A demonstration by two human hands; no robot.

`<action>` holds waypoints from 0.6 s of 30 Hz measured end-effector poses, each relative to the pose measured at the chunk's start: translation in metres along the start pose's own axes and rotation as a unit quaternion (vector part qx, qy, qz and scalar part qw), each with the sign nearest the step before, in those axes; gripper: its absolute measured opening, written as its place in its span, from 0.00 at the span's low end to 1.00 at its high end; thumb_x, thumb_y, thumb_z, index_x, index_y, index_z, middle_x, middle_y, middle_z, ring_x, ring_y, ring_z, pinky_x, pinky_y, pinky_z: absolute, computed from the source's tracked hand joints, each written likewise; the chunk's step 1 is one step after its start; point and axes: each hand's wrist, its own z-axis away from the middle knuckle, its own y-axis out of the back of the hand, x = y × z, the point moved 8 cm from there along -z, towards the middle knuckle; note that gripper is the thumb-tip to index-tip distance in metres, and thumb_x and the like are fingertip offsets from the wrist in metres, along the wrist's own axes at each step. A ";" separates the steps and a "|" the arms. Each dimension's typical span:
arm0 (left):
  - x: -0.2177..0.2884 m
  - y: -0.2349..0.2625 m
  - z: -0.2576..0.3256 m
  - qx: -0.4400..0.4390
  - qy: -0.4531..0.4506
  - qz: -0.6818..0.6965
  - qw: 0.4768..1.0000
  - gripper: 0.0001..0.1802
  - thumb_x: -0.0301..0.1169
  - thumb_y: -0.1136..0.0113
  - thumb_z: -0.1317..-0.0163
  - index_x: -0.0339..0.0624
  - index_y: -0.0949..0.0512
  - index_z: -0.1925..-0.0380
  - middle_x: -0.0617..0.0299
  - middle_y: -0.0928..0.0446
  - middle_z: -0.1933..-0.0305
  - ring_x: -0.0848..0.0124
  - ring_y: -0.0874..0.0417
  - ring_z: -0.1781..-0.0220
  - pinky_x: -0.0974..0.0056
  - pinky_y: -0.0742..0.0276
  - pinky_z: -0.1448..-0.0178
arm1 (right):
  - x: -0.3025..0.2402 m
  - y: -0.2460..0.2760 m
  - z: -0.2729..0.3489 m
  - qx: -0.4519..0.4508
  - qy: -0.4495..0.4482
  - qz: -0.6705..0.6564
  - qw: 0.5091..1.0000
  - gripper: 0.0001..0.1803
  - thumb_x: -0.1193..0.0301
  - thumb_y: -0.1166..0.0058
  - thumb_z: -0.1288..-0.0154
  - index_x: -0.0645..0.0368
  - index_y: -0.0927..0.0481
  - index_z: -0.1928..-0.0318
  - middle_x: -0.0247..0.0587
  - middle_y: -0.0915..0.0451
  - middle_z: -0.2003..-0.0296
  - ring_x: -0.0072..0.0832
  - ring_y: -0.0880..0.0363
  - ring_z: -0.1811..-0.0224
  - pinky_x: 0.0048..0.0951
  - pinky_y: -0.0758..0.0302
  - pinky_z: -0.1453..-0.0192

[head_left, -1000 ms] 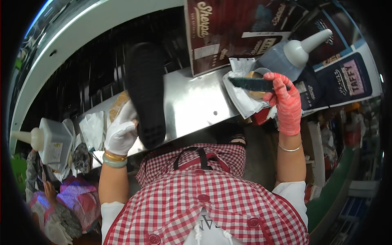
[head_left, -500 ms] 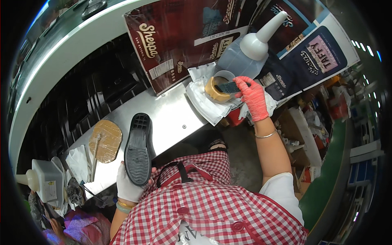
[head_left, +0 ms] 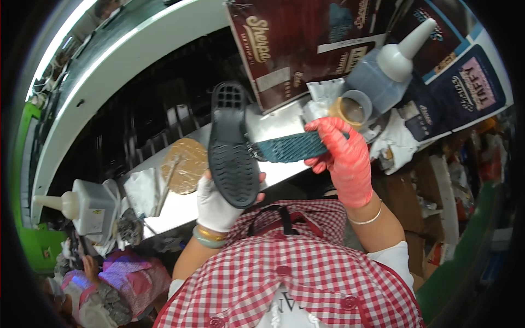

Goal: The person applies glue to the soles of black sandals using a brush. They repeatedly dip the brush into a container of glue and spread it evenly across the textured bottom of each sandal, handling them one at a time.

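Note:
My left hand (head_left: pixel 219 205), in a white glove, holds a black shoe sole (head_left: pixel 234 145) upright over the metal bench (head_left: pixel 183 205), tread side toward me. My right hand (head_left: pixel 344 158), in a red glove, grips a blue-handled brush (head_left: pixel 290 147) whose tip touches the right edge of the sole. Behind the right hand sits a small round glue pot (head_left: pixel 353 109) on crumpled white paper (head_left: pixel 322 93).
A large grey squeeze bottle (head_left: pixel 383 71) stands at the upper right before dark cardboard boxes (head_left: pixel 306 49). A round tan pad (head_left: pixel 185 164) lies on the bench left of the sole. Another squeeze bottle (head_left: pixel 87 205) sits at far left. A black conveyor (head_left: pixel 142 104) runs behind the bench.
My left hand has raised the sole up toward the middle. My right hand has left the glue pot and brought the brush to the sole's side.

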 end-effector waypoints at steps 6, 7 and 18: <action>0.000 -0.039 0.000 -0.062 -0.011 -0.011 0.998 0.41 0.53 0.42 0.44 0.43 0.42 0.36 0.46 0.37 0.38 0.48 0.29 0.41 0.36 0.23 0.49 | 0.011 -0.057 0.009 -0.050 0.013 -0.042 0.998 0.14 0.64 0.52 0.31 0.61 0.23 0.55 0.35 0.20 0.66 0.18 0.20 0.72 0.14 0.27 0.73; -0.002 -0.040 0.002 -0.059 -0.010 -0.002 0.998 0.41 0.53 0.43 0.44 0.43 0.42 0.36 0.46 0.37 0.38 0.48 0.29 0.41 0.36 0.23 0.49 | 0.011 -0.058 0.010 -0.056 0.006 -0.038 0.998 0.14 0.64 0.51 0.31 0.62 0.23 0.54 0.35 0.20 0.65 0.17 0.20 0.72 0.14 0.26 0.72; -0.006 -0.041 0.003 -0.055 -0.019 -0.087 0.995 0.45 0.56 0.40 0.46 0.45 0.45 0.35 0.49 0.37 0.38 0.50 0.31 0.39 0.38 0.27 0.44 | 0.008 -0.059 0.016 -0.005 0.068 0.003 0.998 0.11 0.70 0.50 0.33 0.64 0.22 0.56 0.35 0.20 0.67 0.15 0.22 0.74 0.14 0.26 0.73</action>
